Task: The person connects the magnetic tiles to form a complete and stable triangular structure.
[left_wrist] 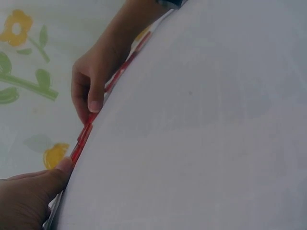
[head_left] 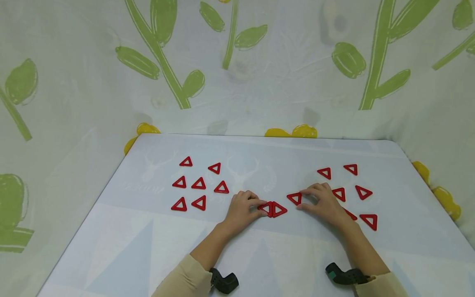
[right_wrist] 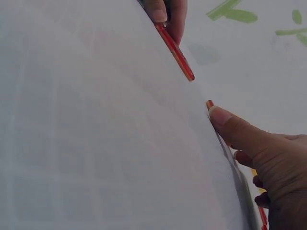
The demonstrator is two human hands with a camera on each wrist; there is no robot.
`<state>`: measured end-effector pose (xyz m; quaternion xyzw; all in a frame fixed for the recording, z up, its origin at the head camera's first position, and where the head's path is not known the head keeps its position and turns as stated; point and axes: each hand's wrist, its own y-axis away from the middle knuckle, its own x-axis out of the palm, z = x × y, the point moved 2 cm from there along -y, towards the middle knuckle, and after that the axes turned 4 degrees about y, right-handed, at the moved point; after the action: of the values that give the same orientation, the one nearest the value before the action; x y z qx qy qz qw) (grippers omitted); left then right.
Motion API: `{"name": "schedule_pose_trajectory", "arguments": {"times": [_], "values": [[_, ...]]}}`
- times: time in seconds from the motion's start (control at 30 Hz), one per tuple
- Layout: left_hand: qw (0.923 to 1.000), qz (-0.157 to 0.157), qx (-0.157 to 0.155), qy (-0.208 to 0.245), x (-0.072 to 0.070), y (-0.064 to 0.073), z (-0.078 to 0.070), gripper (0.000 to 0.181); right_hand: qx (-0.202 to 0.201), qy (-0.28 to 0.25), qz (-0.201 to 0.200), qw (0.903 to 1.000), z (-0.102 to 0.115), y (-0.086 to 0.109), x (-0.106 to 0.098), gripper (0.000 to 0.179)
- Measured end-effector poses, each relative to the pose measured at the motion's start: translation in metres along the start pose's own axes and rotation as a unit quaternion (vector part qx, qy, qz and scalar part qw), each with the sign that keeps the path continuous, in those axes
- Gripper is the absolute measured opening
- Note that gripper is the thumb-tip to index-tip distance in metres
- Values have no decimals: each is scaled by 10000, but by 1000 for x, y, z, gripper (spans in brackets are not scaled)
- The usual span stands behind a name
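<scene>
In the head view, my left hand [head_left: 243, 210] pinches a red hollow triangle [head_left: 270, 209] by its left corner, thumb below and fingers above. A second red triangle [head_left: 283, 210] sits against it, their straight sides side by side and their points facing outward. My right hand [head_left: 322, 202] pinches another red triangle [head_left: 293, 194] at its right side, just up and right of that pair. The right wrist view shows a gap between this piece [right_wrist: 209, 103] under my right thumb and the red pair [right_wrist: 175, 51] by my left hand.
Several red triangles [head_left: 198, 188] lie spread on the left of the white table [head_left: 178, 255]. Several more [head_left: 369, 215] lie on the right, one partly hidden under my right wrist. A pale leaf-patterned cloth [head_left: 241, 95] surrounds the table's far and side edges.
</scene>
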<state>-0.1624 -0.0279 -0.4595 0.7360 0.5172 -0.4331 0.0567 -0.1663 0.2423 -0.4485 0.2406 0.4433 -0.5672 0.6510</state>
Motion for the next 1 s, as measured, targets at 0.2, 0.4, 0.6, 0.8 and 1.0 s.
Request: {"name": "schedule_pose_trajectory", "arguments": {"times": [0.2,0.4,0.6,0.8,1.0], "values": [[9999,36,-40,-102,0,0,0,31,-207,-218,-69,9995,3,-1,8,41],[9999,66,-23,-105,-1,0,-1,31,-364,-363,-116,9986,9,-1,14,40],[10000,53,-14,-66,-1,-1,-1,31,-568,-353,-244,9975,12,-1,15,40],[10000,20,13,-79,-1,-1,-2,31,-624,-368,-279,9970,12,-2,17,40],[10000,-21,13,-86,0,0,-1,30,-730,-376,-322,9961,12,-3,19,39]]}}
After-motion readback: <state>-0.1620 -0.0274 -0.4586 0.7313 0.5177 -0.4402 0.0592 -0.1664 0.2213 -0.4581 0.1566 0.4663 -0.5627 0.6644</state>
